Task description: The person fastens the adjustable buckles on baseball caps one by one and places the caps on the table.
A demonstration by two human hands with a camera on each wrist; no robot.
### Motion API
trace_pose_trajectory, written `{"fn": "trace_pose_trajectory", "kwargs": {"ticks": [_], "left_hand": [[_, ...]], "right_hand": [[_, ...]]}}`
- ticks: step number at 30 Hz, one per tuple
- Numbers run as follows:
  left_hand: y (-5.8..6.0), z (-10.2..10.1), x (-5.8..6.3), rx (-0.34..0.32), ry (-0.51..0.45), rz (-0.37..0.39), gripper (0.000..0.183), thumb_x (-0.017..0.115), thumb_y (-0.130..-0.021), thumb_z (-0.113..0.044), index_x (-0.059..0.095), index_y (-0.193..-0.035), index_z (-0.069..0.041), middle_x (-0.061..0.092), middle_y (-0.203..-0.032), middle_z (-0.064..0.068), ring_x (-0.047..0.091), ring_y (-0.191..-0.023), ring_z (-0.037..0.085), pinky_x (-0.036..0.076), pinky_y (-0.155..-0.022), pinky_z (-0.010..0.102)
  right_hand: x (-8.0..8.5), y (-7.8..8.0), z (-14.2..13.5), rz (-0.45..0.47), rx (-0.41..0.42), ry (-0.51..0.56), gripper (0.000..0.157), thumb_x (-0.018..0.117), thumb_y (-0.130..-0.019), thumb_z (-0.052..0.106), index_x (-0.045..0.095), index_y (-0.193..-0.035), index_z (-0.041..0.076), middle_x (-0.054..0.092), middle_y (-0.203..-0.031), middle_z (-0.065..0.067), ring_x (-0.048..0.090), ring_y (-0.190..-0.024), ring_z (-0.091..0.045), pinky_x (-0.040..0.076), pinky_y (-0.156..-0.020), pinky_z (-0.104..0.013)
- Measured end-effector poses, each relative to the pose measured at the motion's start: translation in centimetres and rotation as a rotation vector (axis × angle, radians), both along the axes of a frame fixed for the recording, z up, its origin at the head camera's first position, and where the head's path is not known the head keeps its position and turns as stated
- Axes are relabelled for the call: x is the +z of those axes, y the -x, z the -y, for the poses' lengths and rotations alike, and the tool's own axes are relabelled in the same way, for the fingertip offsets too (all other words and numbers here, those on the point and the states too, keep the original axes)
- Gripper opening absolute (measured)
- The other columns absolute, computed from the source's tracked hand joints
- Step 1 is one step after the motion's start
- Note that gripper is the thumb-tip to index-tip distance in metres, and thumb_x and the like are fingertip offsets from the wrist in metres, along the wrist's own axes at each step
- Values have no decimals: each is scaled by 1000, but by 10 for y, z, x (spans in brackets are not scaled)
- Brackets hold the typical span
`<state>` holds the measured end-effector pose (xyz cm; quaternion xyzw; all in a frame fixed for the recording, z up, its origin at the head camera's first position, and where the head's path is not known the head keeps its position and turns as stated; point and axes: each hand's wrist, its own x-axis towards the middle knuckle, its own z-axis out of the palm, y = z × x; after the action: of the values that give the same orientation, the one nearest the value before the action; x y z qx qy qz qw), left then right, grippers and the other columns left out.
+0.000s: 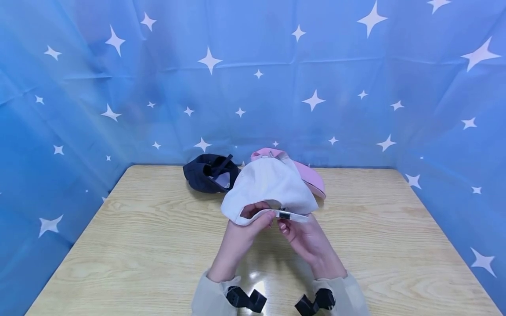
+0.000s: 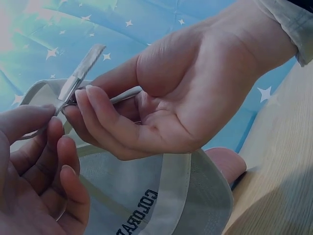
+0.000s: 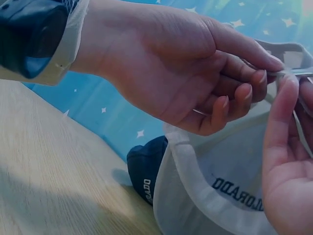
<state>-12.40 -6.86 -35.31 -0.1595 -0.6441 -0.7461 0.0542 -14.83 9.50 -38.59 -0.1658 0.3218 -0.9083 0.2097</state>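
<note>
A white cap (image 1: 272,184) is held up in front of me, its back opening and strap towards me. My left hand (image 1: 247,226) pinches the cap's strap (image 1: 298,217) between thumb and fingers, close to its dark, shiny buckle (image 1: 284,214). On the other side of the buckle, my right hand (image 1: 308,241) also pinches the strap with thumb and fingertips. In the left wrist view, the strap's free end (image 2: 88,61) sticks up past the metal clasp. Dark lettering (image 3: 238,195) shows inside the crown in the right wrist view.
On the wooden table (image 1: 158,245), a dark navy cap (image 1: 203,175) lies behind the white cap to the left. A pink cap (image 1: 310,177) lies behind it to the right, partly hidden. A blue curtain with white stars (image 1: 253,87) stands along the table's back and sides.
</note>
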Motion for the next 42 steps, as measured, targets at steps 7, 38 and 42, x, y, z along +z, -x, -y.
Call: {"fn": "trace_pose_trajectory", "kwargs": {"ticks": [7, 38, 42], "left_hand": [[-7, -1, 7, 3, 10, -2, 9, 63, -82, -5, 57, -85, 1, 57, -74, 6, 54, -68, 15, 48, -64, 27], [-6, -4, -1, -71, -6, 64, 14, 64, -82, -9, 59, -88, 3, 61, -82, 7, 57, -76, 16, 50, -72, 33], [-1, 0, 2, -29, 15, 35, 13, 65, -82, -11, 60, -87, 0, 60, -81, 5, 55, -74, 15, 49, -69, 31]], "right_hand": [[-2, -2, 1, -22, 14, -21, 22, 36, -92, -5, 50, -105, 6, 58, -94, -5, 57, -79, -11, 48, -68, -17], [-7, -8, 0, -44, 5, -24, 22, 36, -94, -2, 55, -102, 6, 59, -92, -5, 57, -78, -11, 48, -66, -16], [0, 0, 4, -68, 12, -32, 21, 37, -93, -2, 52, -104, 5, 57, -94, -6, 57, -79, -12, 48, -67, -16]]}}
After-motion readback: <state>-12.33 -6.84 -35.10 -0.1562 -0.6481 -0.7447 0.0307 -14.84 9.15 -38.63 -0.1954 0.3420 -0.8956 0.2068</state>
